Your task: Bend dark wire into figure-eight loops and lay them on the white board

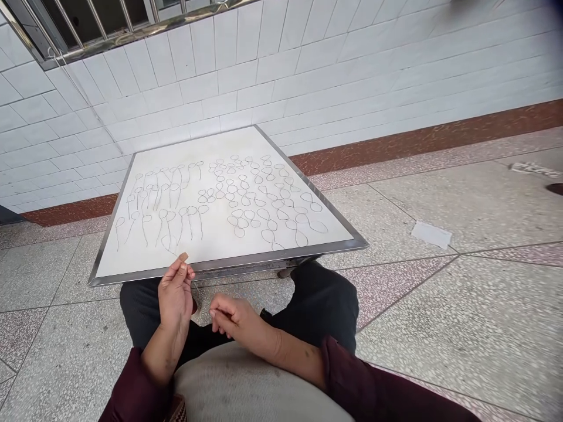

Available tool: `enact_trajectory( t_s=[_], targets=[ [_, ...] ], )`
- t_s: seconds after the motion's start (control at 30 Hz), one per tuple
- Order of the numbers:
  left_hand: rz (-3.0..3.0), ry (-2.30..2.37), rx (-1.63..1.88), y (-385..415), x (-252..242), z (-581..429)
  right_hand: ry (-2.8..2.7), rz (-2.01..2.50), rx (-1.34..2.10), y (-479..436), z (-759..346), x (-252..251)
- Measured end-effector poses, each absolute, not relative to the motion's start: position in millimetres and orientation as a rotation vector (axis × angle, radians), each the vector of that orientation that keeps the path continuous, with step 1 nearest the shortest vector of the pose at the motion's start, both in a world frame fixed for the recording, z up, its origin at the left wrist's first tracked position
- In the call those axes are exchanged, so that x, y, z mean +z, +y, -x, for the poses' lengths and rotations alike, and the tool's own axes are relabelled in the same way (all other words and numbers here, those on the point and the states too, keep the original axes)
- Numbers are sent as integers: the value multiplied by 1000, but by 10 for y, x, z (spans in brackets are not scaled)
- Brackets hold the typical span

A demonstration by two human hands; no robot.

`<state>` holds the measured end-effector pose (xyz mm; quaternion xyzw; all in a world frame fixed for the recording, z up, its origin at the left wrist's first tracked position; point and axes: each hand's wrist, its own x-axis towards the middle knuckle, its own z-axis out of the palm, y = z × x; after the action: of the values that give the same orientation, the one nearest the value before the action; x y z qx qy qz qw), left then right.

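Head view: the left hand (175, 291) pinches a thin wire (170, 251) below the white board (197, 149); the right hand (240, 321) is curled closed, any contents too fine to see.

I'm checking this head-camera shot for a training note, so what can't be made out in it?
In the head view:
- What the left hand pinches: its fingers cover all but a small tan tip.
- What the right hand pinches, if anything: its curled fingers hide it.
- The material of the thin loops: too fine to tell.
- What lies under the white board: the board and legs hide it.
- The dark object: blurred, cut off by the top edge.
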<state>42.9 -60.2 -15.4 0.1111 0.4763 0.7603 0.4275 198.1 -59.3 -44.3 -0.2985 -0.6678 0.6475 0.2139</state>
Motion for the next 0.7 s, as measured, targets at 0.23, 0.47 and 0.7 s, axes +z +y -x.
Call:
enact_trajectory(
  t_s=[0.23, 0.47, 0.7],
  targets=[
    [-311, 1130, 1602, -708, -123, -540, -1444, 919, 1772, -198, -2097, -320],
    [-402, 1144, 1336, -795, -108, -706, -1350, 882, 1979, 69, -2051, -85],
    [-444, 1168, 1262, -785, -105, -694, -1208, 822, 2060, 40, -2003, -90]
  ],
)
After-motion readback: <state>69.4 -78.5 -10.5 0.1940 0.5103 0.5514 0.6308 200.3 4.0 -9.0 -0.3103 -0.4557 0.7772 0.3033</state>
